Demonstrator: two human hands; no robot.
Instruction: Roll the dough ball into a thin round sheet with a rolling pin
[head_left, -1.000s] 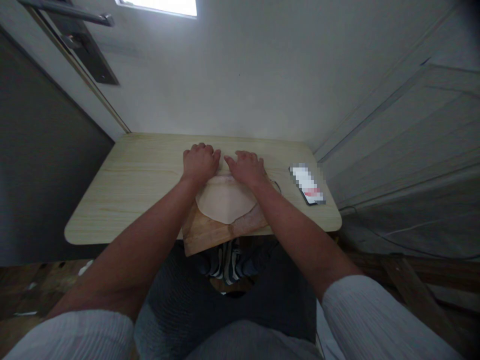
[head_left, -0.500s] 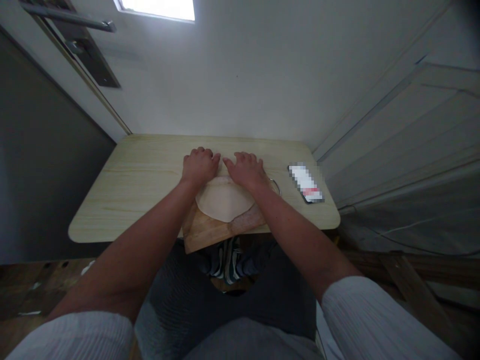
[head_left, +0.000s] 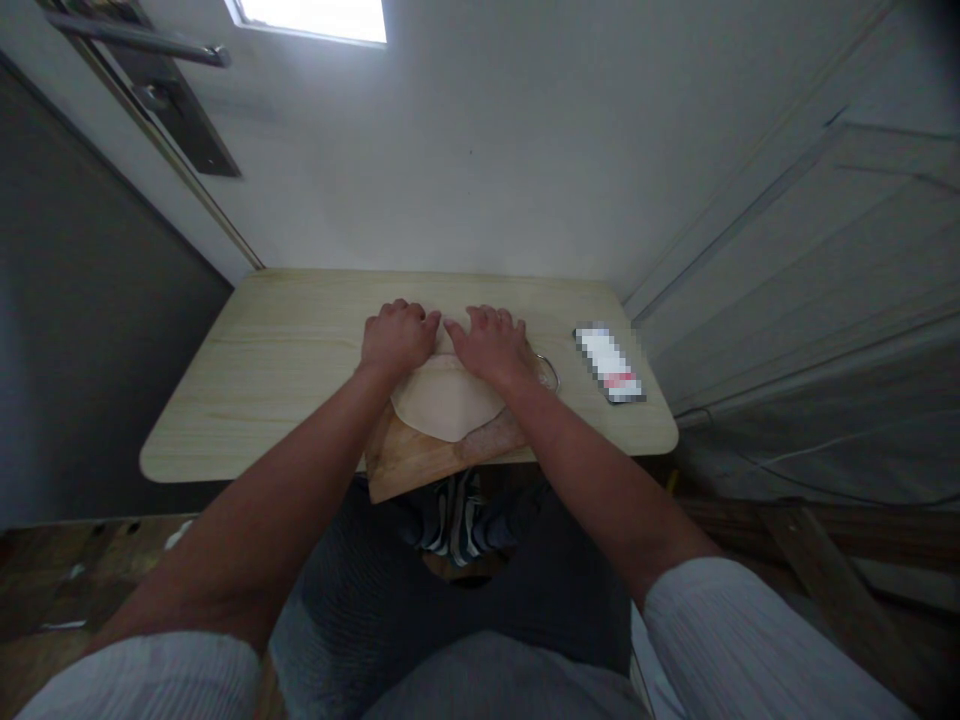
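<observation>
A thin, pale sheet of rolled-out dough (head_left: pixel 448 402) lies on a wooden cutting board (head_left: pixel 409 462), which sticks out over the table's near edge. My left hand (head_left: pixel 399 335) rests palm down at the far left part of the sheet, fingers pointing away and bent down. Beside it, my right hand (head_left: pixel 491 342) presses on the far right part, its fingers a little apart. The two thumbs point toward each other with a small gap between. What lies under my palms is hidden. A metal ring (head_left: pixel 553 370) shows at the board's right end.
The small wood-grain table (head_left: pixel 247 370) stands against a white door (head_left: pixel 480 180) with a metal handle (head_left: pixel 142 40). A phone (head_left: pixel 609 362), its screen blurred out, lies at the table's right. My legs are under the near edge. A cable (head_left: pixel 825 490) runs along the right wall.
Both hands have stayed over the far edge of the dough, with hardly any shift. The whole view has moved very slightly.
</observation>
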